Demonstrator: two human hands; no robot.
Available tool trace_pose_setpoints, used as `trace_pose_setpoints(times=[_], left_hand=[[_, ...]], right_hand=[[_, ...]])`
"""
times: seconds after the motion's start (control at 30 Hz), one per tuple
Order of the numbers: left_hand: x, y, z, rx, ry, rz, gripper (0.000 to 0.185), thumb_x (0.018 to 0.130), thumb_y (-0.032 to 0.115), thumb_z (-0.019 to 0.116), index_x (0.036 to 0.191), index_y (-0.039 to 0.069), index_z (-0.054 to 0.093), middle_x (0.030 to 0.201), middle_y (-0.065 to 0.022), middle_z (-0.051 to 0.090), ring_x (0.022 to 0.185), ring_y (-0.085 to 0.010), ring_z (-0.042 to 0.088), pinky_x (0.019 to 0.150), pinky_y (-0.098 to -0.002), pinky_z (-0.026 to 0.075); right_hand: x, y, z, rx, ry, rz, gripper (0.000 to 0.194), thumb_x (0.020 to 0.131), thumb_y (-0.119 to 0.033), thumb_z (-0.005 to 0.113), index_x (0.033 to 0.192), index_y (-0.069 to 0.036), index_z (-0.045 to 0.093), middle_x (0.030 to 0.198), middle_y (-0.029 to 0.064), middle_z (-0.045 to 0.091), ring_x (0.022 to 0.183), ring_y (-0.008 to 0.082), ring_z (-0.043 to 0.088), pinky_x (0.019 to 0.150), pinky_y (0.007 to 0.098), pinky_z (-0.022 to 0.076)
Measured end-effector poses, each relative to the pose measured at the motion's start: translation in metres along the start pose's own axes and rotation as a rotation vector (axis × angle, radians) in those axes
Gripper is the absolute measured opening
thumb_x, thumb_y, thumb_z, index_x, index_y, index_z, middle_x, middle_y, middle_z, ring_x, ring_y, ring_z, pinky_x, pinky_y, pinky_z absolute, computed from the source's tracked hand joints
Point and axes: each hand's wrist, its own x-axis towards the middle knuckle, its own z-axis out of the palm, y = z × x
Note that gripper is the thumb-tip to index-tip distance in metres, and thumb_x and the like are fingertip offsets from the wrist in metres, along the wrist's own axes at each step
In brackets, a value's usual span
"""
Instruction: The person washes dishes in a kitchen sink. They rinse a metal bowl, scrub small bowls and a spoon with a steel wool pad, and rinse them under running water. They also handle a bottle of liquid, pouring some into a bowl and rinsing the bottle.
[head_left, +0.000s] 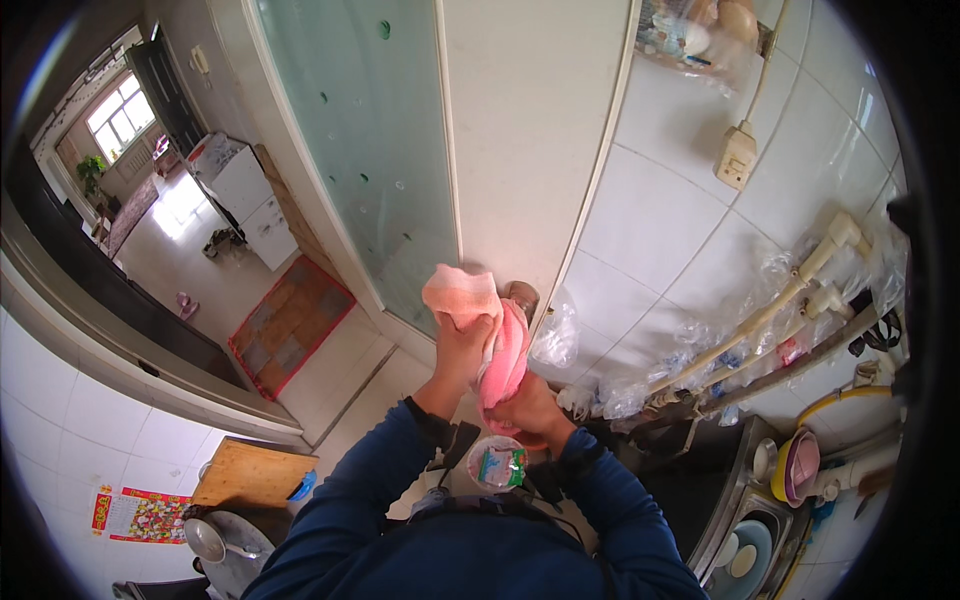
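A pink cloth (504, 360), bunched and twisted, is held between both hands in front of a pale door panel (536, 135). My left hand (461, 349) grips its upper, peach-coloured part, with the thumb over the folds. Lower down and to the right, my right hand (529, 405) is closed around the other end of the cloth. A brownish round object (523, 292) shows partly behind the cloth. Below my hands is a round container (497, 463) with a green and white printed top; something orange lies partly hidden beside it.
Plastic bags (637, 386) hang by pipes (739, 330) along the tiled wall at right. A sink (776, 517) holding a blue basin (750, 551) is at lower right. A wooden board (251, 472) and a metal ladle (206, 540) are at lower left. A mat (292, 326) lies near the doorway.
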Motion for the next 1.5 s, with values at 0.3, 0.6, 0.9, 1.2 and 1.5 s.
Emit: trace_pose_setpoints(times=[0.3,0.6,0.9,1.2,1.5], left_hand=[[-0.045,-0.047,-0.045,0.179,-0.092,-0.318,0.036,0.1,0.025,0.056,0.125,-0.001,0.06,0.108,-0.007,0.068,0.096,-0.0184,0.065,0.079,-0.0317,0.052],[-0.038,-0.053,-0.106,-0.223,-0.216,-0.425,0.044,0.093,0.015,0.056,0.136,0.008,0.053,0.127,-0.0058,0.061,0.113,-0.0203,0.062,0.09,-0.0343,0.053],[-0.031,-0.009,-0.11,0.602,0.228,0.306,0.051,0.082,0.005,0.069,0.131,0.001,0.054,0.122,-0.0098,0.064,0.108,-0.0214,0.063,0.093,-0.0334,0.05],[-0.042,0.036,-0.018,-0.052,-0.354,-0.217,0.054,0.086,0.013,0.074,0.133,-0.001,0.054,0.124,-0.0101,0.063,0.108,-0.0177,0.062,0.093,-0.0322,0.051],[-0.043,0.0,-0.003,-0.768,-0.167,-0.409,0.039,0.092,0.014,0.063,0.128,0.004,0.055,0.115,-0.0096,0.064,0.101,-0.0209,0.066,0.089,-0.0356,0.055]], right_hand=[[-0.003,-0.006,-0.004,0.489,-0.113,-0.005,0.06,0.065,0.003,0.079,0.121,-0.002,0.06,0.106,0.0053,0.068,0.095,0.0164,0.066,0.084,0.0326,0.0547],[-0.007,-0.004,-0.015,0.4,-0.101,-0.057,0.057,0.064,0.006,0.079,0.116,-0.004,0.059,0.102,0.0033,0.065,0.095,0.0168,0.064,0.082,0.0328,0.0547],[-0.007,-0.012,-0.007,0.428,-0.108,-0.078,0.056,0.064,0.005,0.08,0.115,-0.004,0.059,0.102,0.0028,0.065,0.093,0.0159,0.064,0.08,0.0323,0.0543],[0.002,-0.017,-0.002,0.138,-0.067,-0.213,0.061,0.071,-0.007,0.082,0.126,-0.001,0.056,0.11,0.0083,0.068,0.1,0.0182,0.066,0.09,0.033,0.0532],[0.001,0.029,-0.012,0.784,0.059,-0.071,0.036,0.082,-0.008,0.076,0.115,0.002,0.065,0.103,0.0059,0.072,0.094,0.0125,0.067,0.085,0.0294,0.054]])
